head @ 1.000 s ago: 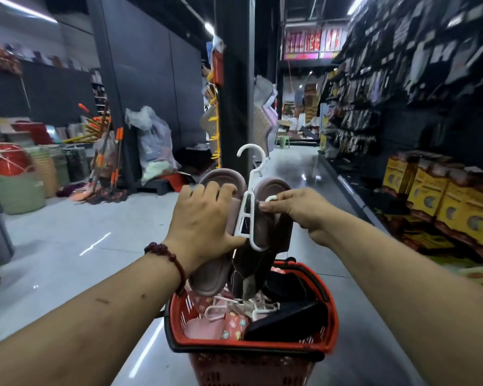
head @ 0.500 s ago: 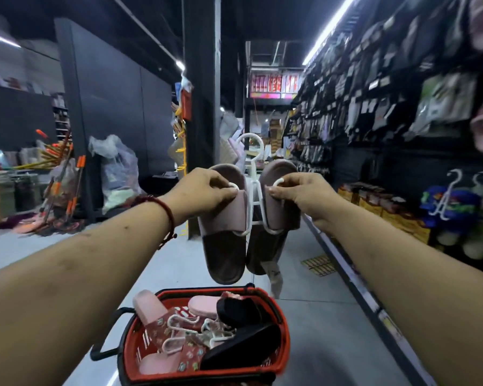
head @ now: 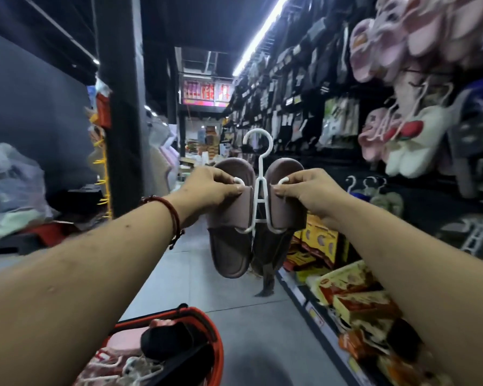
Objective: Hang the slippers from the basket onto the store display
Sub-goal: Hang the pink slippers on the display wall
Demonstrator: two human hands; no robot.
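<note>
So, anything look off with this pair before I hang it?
Mostly fine: the mauve slipper pair sits level on its white plastic hanger. Only a dark strip, perhaps a tag, dangles below the pair's right side.

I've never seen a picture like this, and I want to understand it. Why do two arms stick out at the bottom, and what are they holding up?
The camera sits on a person's head, so you look along their two arms as if they were your own. This is the only view.

The left hand and the right hand each pinch one side of a white hanger. It carries a pair of brownish slippers, held up in a shop aisle.

Low down, near the person, is a red basket with more slippers inside.

On the right is the store display, where fluffy slippers already hang. The brownish pair is not hung there yet.
</note>
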